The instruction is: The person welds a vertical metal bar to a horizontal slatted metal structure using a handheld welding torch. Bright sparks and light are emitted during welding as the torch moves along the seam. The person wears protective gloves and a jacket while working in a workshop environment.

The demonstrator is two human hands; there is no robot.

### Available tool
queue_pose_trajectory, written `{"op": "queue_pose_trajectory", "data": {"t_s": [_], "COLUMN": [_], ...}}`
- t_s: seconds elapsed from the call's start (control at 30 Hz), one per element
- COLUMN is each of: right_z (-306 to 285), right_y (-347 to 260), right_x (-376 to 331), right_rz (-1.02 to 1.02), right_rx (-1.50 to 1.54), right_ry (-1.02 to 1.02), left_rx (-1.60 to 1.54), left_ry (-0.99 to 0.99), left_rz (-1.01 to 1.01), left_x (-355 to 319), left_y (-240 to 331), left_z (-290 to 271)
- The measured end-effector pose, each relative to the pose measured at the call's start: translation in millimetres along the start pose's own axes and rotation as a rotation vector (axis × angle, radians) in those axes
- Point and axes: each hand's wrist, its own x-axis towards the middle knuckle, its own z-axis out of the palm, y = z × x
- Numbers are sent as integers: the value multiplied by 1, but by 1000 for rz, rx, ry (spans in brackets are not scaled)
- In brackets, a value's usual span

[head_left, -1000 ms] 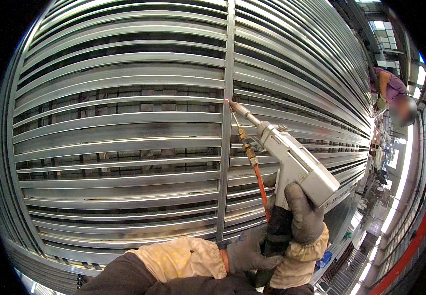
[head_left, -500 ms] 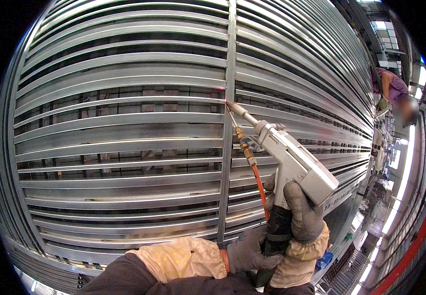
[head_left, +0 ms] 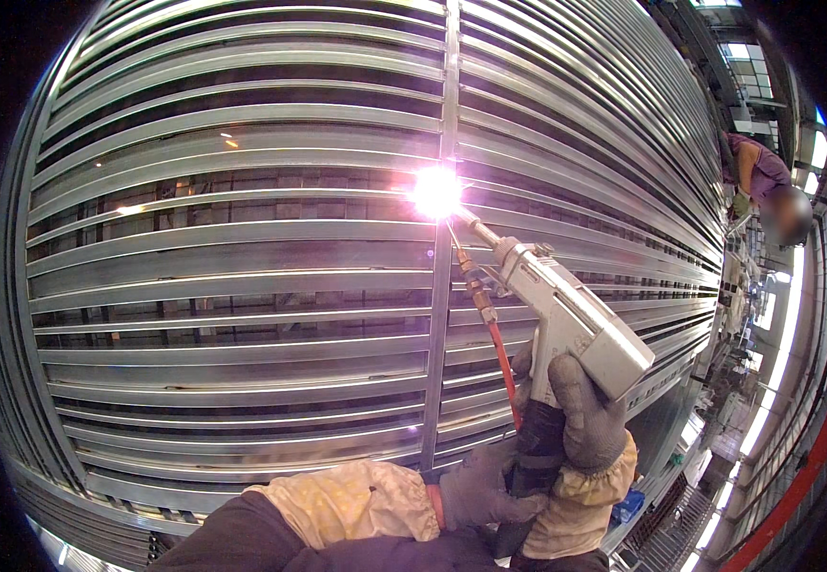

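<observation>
Right hand (head_left: 590, 419), grey glove, is closed round the pistol grip of the welding gun (head_left: 585, 329). Knuckles and thumb side face my camera, a fingertip shows past the grip's far edge; I can't make out the trigger finger. Right forearm rises from the lower edge, cream cuff (head_left: 595, 496) at the wrist.

Left hand (head_left: 480, 488), also gloved, is wrapped on the black handle sleeve (head_left: 539, 443) just below. Left forearm lies nearly flat across the bottom of my view, cream sleeve (head_left: 356, 505), strip of bare wrist at the glove.

Gun tilts up-left. Nozzle (head_left: 485, 229) runs into a pink-white arc glare (head_left: 437, 193), so I can't see its tip. Red hose (head_left: 503, 367) and brass fitting (head_left: 475, 286) sit alongside, left of the gun body.

Glare sits on the crossbar (head_left: 433, 362) where a slat meets it. Slatted metal panel (head_left: 232, 290) fills most of the view; sparks (head_left: 130, 210) left of the arc. Far right: co-worker in purple (head_left: 766, 172), bent toward the panel's edge.
</observation>
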Motion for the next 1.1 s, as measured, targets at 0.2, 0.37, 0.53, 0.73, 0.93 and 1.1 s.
{"op": "queue_pose_trajectory", "data": {"t_s": [0.2,0.37,0.53,0.73,0.93,1.1], "right_z": [-8,-8,-1,-1,-1,-9], "right_y": [8,9,-4,-3,2,11], "right_x": [0,-1,-2,0,1,1], "right_rz": [-33,-31,-28,-35,-19,-34], "right_rx": [-70,-128,-100,-73,21,-103], "right_ry": [3,31,7,-12,3,44], "left_rx": [-115,-54,-311,-2,-100,-70], "left_ry": [25,-14,-16,-53,-9,-7], "left_rz": [-47,-98,-82,-85,-78,-64], "left_x": [-2,-3,-3,-3,-2,-3], "left_y": [13,2,8,-5,12,7], "left_z": [5,2,6,-2,0,1]}}
